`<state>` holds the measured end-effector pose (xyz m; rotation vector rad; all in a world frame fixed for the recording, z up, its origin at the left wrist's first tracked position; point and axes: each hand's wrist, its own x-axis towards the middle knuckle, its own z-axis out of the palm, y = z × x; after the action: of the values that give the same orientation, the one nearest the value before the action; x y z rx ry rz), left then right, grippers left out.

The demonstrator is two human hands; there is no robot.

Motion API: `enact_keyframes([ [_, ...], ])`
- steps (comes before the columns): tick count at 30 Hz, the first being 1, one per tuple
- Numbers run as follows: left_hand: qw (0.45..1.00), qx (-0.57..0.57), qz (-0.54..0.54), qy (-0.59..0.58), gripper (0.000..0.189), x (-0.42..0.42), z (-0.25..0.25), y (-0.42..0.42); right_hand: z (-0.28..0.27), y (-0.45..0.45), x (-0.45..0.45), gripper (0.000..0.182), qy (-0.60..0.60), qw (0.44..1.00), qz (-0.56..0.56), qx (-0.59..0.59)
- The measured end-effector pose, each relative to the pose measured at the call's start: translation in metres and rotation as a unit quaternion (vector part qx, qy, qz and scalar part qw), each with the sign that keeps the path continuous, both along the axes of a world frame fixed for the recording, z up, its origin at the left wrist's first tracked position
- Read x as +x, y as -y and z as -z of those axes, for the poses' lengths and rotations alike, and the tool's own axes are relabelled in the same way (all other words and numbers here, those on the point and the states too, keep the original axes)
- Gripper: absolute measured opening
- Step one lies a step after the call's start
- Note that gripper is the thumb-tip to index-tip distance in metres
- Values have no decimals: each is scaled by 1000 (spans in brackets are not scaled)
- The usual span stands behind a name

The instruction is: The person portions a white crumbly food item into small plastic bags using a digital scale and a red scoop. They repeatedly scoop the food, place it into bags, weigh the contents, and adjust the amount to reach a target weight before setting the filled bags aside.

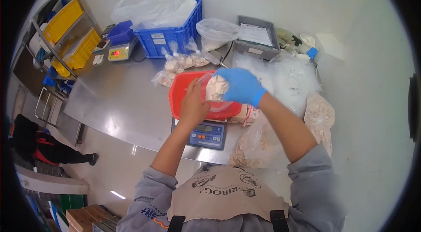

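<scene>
My bare left hand (194, 105) grips the rim of a clear plastic bag (221, 107) over a red plastic tray (180, 95). In a blue glove, my right hand (240, 85) holds a clump of off-white powder (217, 87) at the mouth of that bag. Whether a scoop lies under the powder is hidden by the glove. The tray rests on a blue-grey digital scale (207, 135), whose display and buttons face me. Just behind the tray lie several tied clear bags of pale powder (174, 64), and a metal scoop (212, 57) is beside them.
Flat plastic bags (292, 80) and a large bag of pale flakes (246, 153) crowd the steel table (115, 110) on the right. Behind stand a blue crate (161, 42), a grey bin (258, 52) and a second scale (119, 52). A person (42, 143) is at far left.
</scene>
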<state>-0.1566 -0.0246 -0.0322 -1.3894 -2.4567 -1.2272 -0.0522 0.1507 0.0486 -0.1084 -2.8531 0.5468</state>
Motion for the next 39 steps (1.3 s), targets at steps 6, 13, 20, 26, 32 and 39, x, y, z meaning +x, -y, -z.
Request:
enact_keyframes([
  [6,997,21,35,66,78,-10,-5,14,76,52,-78,33,221,953,47,203],
  [13,994,35,29,95,76,-22,11,43,42,72,-91,18,221,963,-46,145],
  [20,998,14,51,42,75,-18,10,53,28,33,-54,25,133,987,2,93],
  [26,987,117,6,107,55,32,-21,55,6,0,23,33,-22,875,5,-484],
  [32,955,50,206,205,39,93,-4,43,-14,-17,91,18,-21,861,50,-506],
  [39,885,-104,188,414,49,159,57,-13,66,-36,192,30,-45,976,213,17],
])
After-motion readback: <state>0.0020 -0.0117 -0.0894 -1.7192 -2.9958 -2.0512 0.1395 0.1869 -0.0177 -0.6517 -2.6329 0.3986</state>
